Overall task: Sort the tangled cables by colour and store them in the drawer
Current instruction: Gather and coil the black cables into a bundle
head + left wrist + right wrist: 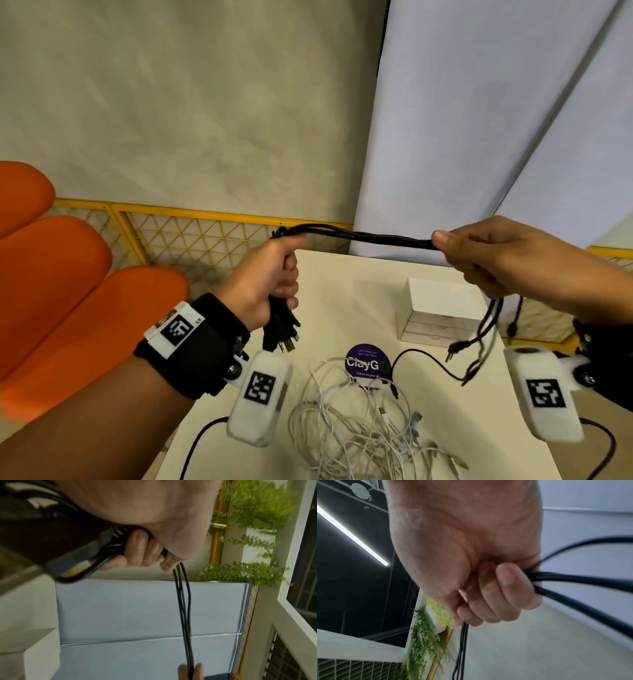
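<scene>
- two hands hold one bundle of black cables above the white table in the head view; the left hand has its fingers curled round one end, with plugs hanging below the fist, and the right hand pinches the other end under its thumb, fingers curled.
- between the hands the black strands run in a shallow sag, clear of the tabletop; thin loose ends dangle below the right hand, well above the table.
- a tangle of white cables lies on the table near the front edge, with one thin black cable looping beside it and a round purple sticker just behind.
- the small white drawer box stands at the far right of the table; its drawers look pushed in and what is inside cannot be told.
- orange cushions and a yellow mesh railing sit to the left, pale blue panels behind.
- left wrist view: the left hand's fingers are wrapped tight round plugs and cords, and three black strands run away to the other hand's fingertips at the bottom edge.
- right wrist view: the right hand's fingers are curled shut round the black cords, which leave to the right, while thinner strands hang below the little finger.
</scene>
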`<state>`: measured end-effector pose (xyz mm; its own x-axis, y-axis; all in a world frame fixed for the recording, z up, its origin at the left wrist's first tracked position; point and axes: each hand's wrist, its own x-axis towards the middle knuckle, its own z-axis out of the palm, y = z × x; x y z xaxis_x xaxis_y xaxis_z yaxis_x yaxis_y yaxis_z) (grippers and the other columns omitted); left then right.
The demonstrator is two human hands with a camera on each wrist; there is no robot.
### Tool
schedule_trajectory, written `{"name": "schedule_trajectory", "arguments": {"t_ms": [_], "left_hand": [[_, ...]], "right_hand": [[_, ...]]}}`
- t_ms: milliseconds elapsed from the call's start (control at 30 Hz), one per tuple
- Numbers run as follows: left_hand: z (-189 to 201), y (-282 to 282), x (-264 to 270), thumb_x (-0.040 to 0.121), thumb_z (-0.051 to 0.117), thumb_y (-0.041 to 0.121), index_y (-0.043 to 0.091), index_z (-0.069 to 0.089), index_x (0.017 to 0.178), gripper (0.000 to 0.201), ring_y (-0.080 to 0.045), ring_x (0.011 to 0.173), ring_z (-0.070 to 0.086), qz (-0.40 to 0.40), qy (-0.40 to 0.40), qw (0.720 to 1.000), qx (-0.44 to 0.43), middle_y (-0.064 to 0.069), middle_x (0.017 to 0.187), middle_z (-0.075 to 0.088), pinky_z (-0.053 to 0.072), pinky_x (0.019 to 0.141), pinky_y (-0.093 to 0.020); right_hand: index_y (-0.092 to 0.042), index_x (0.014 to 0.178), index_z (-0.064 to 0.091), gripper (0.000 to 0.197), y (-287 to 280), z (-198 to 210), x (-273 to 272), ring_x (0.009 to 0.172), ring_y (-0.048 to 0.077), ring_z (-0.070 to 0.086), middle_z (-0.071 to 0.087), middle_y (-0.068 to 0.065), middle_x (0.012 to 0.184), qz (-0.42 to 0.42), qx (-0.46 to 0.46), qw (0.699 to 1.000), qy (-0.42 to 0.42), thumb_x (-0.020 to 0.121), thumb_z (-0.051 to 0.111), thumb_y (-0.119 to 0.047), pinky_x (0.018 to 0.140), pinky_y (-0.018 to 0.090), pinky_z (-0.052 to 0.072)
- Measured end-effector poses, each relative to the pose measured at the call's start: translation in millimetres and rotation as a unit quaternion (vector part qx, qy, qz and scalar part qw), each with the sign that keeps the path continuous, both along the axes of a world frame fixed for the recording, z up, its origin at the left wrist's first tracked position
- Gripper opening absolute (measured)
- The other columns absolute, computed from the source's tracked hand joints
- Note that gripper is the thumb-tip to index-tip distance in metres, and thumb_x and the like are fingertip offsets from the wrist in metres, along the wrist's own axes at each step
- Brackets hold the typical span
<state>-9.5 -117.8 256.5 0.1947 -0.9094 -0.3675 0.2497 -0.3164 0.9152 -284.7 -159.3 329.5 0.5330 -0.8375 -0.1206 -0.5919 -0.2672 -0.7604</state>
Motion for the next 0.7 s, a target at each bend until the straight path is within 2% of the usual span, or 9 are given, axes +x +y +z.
{"name": "schedule_trajectory", "arguments": {"t_ms": [100, 200, 300, 400, 500, 567, 600, 667, 700], "left_hand": [[10, -6, 6, 0.096, 0.054, 0.037, 0.021, 0.036, 0.054, 0.049, -0.011, 0.035, 0.018, 0.037, 0.047, 0.998, -0.028, 0.006, 0.043, 0.020, 0.028, 0.043, -0.024], [20, -12, 4, 0.097, 0.051, 0.035, 0.022, 0.037, 0.052, 0.049, -0.011, 0.034, 0.018, 0.062, 0.092, 0.992, -0.057, 0.006, 0.041, 0.020, 0.029, 0.043, -0.023], [28, -17, -6, 0.097, 0.052, 0.036, 0.021, 0.038, 0.051, 0.051, -0.011, 0.035, 0.017, 0.066, 0.120, 0.987, -0.080, 0.006, 0.041, 0.020, 0.028, 0.044, -0.023], [31, -19, -16, 0.098, 0.052, 0.036, 0.021, 0.038, 0.051, 0.051, -0.012, 0.035, 0.018, 0.056, 0.127, 0.986, -0.088, 0.006, 0.041, 0.021, 0.028, 0.044, -0.024], [31, -19, -23, 0.098, 0.053, 0.037, 0.021, 0.037, 0.051, 0.052, -0.012, 0.034, 0.018, 0.032, 0.108, 0.990, -0.085, 0.005, 0.041, 0.021, 0.029, 0.044, -0.025], [30, -18, -28, 0.097, 0.056, 0.039, 0.020, 0.036, 0.051, 0.053, -0.012, 0.034, 0.019, 0.014, 0.081, 0.993, -0.086, 0.005, 0.041, 0.022, 0.029, 0.044, -0.026], [30, -17, -31, 0.096, 0.058, 0.039, 0.020, 0.036, 0.051, 0.053, -0.013, 0.034, 0.019, 0.004, 0.066, 0.994, -0.087, 0.005, 0.041, 0.022, 0.029, 0.044, -0.026], [30, -14, -36, 0.093, 0.062, 0.035, 0.019, 0.036, 0.052, 0.052, -0.014, 0.036, 0.018, -0.006, 0.026, 0.995, -0.098, 0.004, 0.042, 0.022, 0.029, 0.045, -0.026], [30, -12, -38, 0.093, 0.062, 0.030, 0.019, 0.036, 0.052, 0.050, -0.015, 0.037, 0.018, -0.006, 0.001, 0.994, -0.106, 0.003, 0.043, 0.021, 0.028, 0.046, -0.027]], "right_hand": [[-0.016, 0.061, 0.030, 0.061, -3, -11, -12, 0.055, 0.022, 0.014, 0.018, 0.003, 0.063, -0.015, 0.032, 0.997, -0.062, 0.080, 0.057, -0.068, 0.051, 0.035, 0.015], [-0.018, 0.062, 0.031, 0.055, 0, -42, -17, 0.052, 0.019, 0.016, 0.020, 0.001, 0.061, 0.013, 0.117, 0.985, -0.123, 0.079, 0.053, -0.065, 0.047, 0.031, 0.017], [-0.019, 0.061, 0.034, 0.054, 8, -84, -11, 0.051, 0.018, 0.020, 0.023, 0.006, 0.058, 0.034, 0.175, 0.975, -0.130, 0.079, 0.052, -0.066, 0.049, 0.032, 0.021], [-0.017, 0.062, 0.037, 0.056, 15, -115, -4, 0.049, 0.021, 0.030, 0.028, 0.014, 0.059, 0.043, 0.183, 0.973, -0.136, 0.083, 0.049, -0.068, 0.049, 0.030, 0.033], [-0.017, 0.064, 0.039, 0.056, 25, -130, 0, 0.049, 0.022, 0.035, 0.032, 0.011, 0.059, 0.046, 0.206, 0.968, -0.135, 0.084, 0.048, -0.069, 0.051, 0.028, 0.039], [-0.014, 0.065, 0.046, 0.058, 30, -134, 3, 0.053, 0.025, 0.043, 0.039, 0.012, 0.057, 0.060, 0.220, 0.965, -0.132, 0.088, 0.044, -0.067, 0.057, 0.031, 0.046], [-0.008, 0.069, 0.051, 0.063, 30, -135, 2, 0.058, 0.029, 0.050, 0.046, 0.015, 0.058, 0.070, 0.225, 0.963, -0.133, 0.092, 0.040, -0.066, 0.063, 0.036, 0.051], [0.001, 0.083, 0.062, 0.075, 30, -135, 2, 0.076, 0.034, 0.063, 0.065, 0.020, 0.074, 0.082, 0.218, 0.963, -0.138, 0.096, 0.030, -0.066, 0.081, 0.040, 0.052], [-0.001, 0.094, 0.066, 0.080, 28, -134, 3, 0.087, 0.032, 0.067, 0.070, 0.021, 0.086, 0.077, 0.217, 0.962, -0.148, 0.094, 0.026, -0.071, 0.089, 0.041, 0.050]]}}
